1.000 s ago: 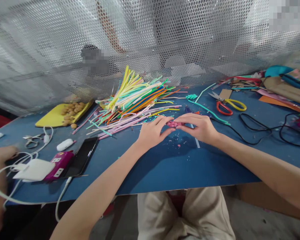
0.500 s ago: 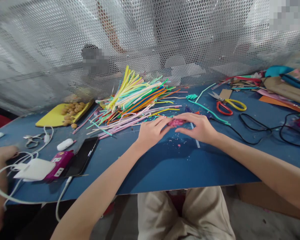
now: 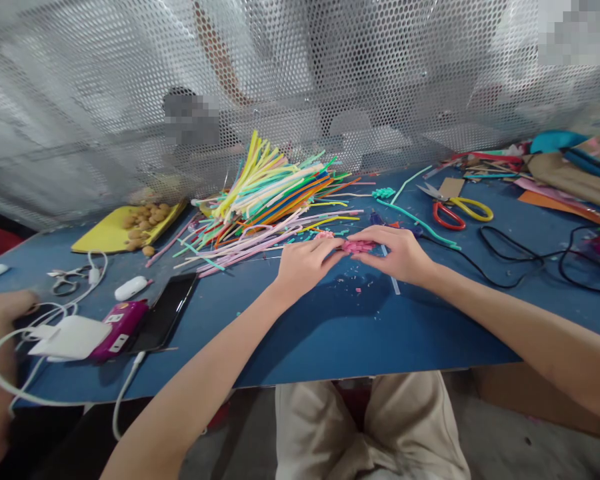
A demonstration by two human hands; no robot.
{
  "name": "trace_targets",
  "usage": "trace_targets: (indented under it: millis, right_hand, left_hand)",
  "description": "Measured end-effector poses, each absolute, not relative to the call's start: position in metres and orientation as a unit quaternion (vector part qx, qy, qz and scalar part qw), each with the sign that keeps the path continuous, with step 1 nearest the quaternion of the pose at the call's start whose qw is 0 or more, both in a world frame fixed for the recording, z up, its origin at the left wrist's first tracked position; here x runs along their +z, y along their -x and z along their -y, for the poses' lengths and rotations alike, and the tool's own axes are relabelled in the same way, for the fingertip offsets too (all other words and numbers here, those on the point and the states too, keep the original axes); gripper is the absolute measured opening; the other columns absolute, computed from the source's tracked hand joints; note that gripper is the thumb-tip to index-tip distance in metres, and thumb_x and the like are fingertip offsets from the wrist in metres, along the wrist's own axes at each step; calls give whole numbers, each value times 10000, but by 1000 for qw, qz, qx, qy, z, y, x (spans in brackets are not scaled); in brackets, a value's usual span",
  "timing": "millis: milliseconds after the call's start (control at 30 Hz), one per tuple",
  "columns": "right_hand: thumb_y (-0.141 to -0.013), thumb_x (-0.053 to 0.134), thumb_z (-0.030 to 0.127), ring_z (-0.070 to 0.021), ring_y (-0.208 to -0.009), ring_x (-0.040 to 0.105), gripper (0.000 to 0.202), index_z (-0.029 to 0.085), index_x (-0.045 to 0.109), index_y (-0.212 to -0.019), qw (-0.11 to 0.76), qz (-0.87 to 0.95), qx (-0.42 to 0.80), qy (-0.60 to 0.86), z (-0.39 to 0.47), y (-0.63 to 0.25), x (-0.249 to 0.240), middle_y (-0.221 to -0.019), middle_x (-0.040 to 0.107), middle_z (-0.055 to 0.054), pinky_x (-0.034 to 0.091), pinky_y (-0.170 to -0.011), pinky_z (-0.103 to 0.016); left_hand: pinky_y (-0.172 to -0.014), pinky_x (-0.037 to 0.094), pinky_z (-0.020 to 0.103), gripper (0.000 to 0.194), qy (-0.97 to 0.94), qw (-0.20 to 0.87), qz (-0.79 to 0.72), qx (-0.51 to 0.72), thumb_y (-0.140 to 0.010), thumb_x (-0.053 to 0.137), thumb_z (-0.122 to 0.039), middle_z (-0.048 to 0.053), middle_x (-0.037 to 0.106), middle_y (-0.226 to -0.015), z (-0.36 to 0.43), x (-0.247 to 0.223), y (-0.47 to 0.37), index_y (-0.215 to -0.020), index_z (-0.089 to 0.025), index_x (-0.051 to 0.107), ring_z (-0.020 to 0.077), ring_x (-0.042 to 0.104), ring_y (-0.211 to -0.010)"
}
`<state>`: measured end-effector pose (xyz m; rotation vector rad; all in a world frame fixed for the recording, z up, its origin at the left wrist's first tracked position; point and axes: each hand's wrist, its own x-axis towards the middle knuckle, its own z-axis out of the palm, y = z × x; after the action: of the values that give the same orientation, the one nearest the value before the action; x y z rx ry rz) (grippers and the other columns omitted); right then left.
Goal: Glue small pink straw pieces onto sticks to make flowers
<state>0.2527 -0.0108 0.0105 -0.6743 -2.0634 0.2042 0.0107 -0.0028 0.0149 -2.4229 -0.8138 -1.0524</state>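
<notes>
Between my two hands is a small pink bundle of short bent pieces, which looks like shaped pipe cleaner. My left hand pinches its left side with thumb and fingertips. From the right, my right hand curls its fingers over the top with the thumb below. A paler pink piece shows just behind my left fingers. Under the hands, tiny pink and white scraps lie on the blue table. A clear stick lies below my right hand, partly hidden by it.
Behind my hands lies a big heap of coloured pipe cleaners. Scissors and a black cable are to the right. A phone, purple power block and white charger lie left, near another person's hand. A perforated metal screen stands behind.
The pink bundle has turned slightly and shifted a little right between my fingers. The paler pink piece behind my left hand now shows. Both hands have barely moved.
</notes>
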Motion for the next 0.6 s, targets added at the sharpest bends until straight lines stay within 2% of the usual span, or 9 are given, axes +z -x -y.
trace_targets:
  millis: [133,267,400,500,600]
  right_hand:
    - [-898,771,383,-216,-1004,744,381,228,708,-1240,455,838,112,281,11,-252,10,-1144,776,-67,614,-930,-381]
    - [-944,715,362,-199,-953,746,293,244,721,-1213,459,831,127,287,12,-252,11,-1112,784,-50,617,-898,-369]
    - [-936,721,357,-215,-969,746,279,243,731,-1191,461,829,106,298,10,-258,14,-1103,788,-52,608,-910,-388]
    - [-941,705,363,-215,-941,729,333,236,696,-1249,463,825,92,310,6,-265,16,-1136,766,-68,612,-873,-401]
    - [-952,667,357,-216,-932,693,389,233,641,-1319,475,812,89,328,2,-271,18,-1160,725,-86,618,-794,-390]
  left_hand:
    - [-639,521,224,192,857,180,303,-376,-995,653,-401,-4,817,-1003,3,14,-11,-1053,-253,763,135,771,-782]
    - [-661,540,227,209,859,156,327,-361,-1005,634,-412,-4,816,-1036,2,13,-9,-1074,-266,767,141,782,-824]
    - [-726,560,234,226,862,123,341,-354,-1025,598,-408,2,812,-1064,-1,13,-5,-1072,-275,774,140,780,-889]
    - [-785,562,239,227,859,100,349,-362,-1038,577,-382,-5,809,-1078,-6,14,1,-1081,-277,773,139,772,-963]
    - [-803,549,249,240,847,91,376,-365,-1039,571,-384,-6,812,-1047,-12,17,8,-1092,-266,772,148,768,-950]
